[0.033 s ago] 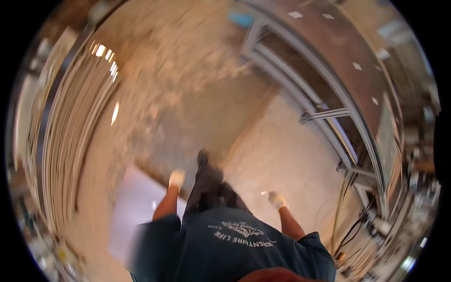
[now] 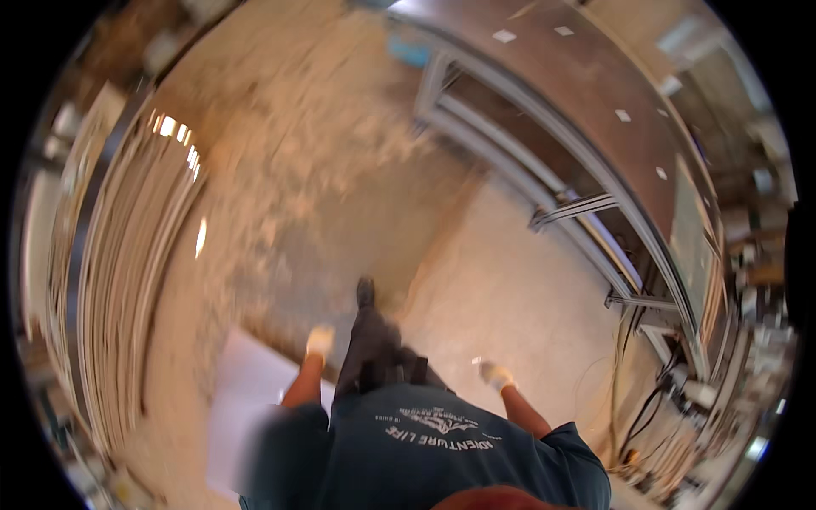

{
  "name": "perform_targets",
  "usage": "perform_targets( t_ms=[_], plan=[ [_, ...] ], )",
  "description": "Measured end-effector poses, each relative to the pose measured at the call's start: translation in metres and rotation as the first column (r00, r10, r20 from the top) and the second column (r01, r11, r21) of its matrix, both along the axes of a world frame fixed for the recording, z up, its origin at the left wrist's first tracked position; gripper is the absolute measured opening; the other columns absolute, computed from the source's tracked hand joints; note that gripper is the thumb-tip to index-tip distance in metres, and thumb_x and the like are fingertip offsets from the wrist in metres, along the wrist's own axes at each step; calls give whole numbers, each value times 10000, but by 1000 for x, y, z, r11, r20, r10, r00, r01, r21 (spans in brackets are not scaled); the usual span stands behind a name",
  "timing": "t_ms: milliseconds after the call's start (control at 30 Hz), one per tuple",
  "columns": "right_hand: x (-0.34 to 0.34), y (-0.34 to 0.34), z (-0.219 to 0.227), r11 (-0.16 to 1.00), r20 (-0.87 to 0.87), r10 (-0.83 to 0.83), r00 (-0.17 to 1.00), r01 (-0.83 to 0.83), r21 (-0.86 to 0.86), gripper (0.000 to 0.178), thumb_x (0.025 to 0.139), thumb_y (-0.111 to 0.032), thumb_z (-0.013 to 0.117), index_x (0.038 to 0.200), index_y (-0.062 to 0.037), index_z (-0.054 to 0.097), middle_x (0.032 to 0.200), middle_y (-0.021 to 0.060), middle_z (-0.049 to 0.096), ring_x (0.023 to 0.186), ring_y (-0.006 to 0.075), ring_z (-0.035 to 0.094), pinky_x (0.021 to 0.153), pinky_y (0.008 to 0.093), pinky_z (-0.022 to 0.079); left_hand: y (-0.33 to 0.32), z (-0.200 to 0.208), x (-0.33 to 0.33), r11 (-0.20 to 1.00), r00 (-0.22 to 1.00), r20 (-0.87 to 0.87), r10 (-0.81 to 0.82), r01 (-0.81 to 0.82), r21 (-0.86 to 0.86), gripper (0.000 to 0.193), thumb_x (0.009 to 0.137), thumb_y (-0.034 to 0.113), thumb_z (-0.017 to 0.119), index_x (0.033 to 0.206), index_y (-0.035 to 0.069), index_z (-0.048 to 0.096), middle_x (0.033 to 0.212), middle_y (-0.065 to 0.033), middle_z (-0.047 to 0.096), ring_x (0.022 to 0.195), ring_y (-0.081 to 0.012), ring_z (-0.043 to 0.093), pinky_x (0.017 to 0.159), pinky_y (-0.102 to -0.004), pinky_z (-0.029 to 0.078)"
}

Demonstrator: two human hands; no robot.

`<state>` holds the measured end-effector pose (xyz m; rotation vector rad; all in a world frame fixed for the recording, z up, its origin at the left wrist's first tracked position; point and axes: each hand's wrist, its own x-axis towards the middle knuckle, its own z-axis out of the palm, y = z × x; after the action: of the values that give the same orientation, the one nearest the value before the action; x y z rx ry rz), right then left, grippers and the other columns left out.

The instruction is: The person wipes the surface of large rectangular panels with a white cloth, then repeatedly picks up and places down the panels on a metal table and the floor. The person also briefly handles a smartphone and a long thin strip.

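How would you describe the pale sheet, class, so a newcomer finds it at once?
Find the layered stack curving down the picture's left side. Move right, toward the person's left hand: the pale sheet shows low between the two. Its broad, smooth lilac-white face sets it apart from the tan floor.

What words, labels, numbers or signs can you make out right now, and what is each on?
Dark teal cloth T-shirt: large pale lettering, legible but not quoted here; the smaller print is too blurred to read.
Small white square patches on the brown flat tabletop: no writing visible.
Pale flat panel beside the left hand: no writing visible.
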<state>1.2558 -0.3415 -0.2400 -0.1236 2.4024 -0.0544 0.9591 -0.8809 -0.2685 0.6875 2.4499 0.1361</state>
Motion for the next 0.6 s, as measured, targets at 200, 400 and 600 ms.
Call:
perform_targets(
  t_ms=[200,400,600],
  plan=[
    [-108,-2,10,943,369,-146,918,242,-229,353,912,-288,510,1160,-112,689,1191,120,683,1112,325,641,965,434,486,90,15,-131,464,319,569,758,-877,-127,773,851,252,674,1479,-6,304,1329,-255,568,1222,-371,572,995,-412,464],
    [-245,37,60,270,215,-883,417,826,-495,359,895,-126,511,1216,-18,630,1088,118,697,950,211,672,837,333,524,121,-12,-306,931,807,487,336,-206,-301,515,884,388,588,1260,38,626,1306,-218,603,1237,-339,570,1014,-412,459],
    [-291,69,123,-261,404,-912,-73,863,-433,350,878,-114,526,1195,-17,640,1037,95,704,895,197,680,768,316,536,334,-6,-511,747,774,-20,-633,605,-276,321,895,177,478,1036,43,734,1146,-190,680,1046,-342,677,902,-442,542]
  ],
)
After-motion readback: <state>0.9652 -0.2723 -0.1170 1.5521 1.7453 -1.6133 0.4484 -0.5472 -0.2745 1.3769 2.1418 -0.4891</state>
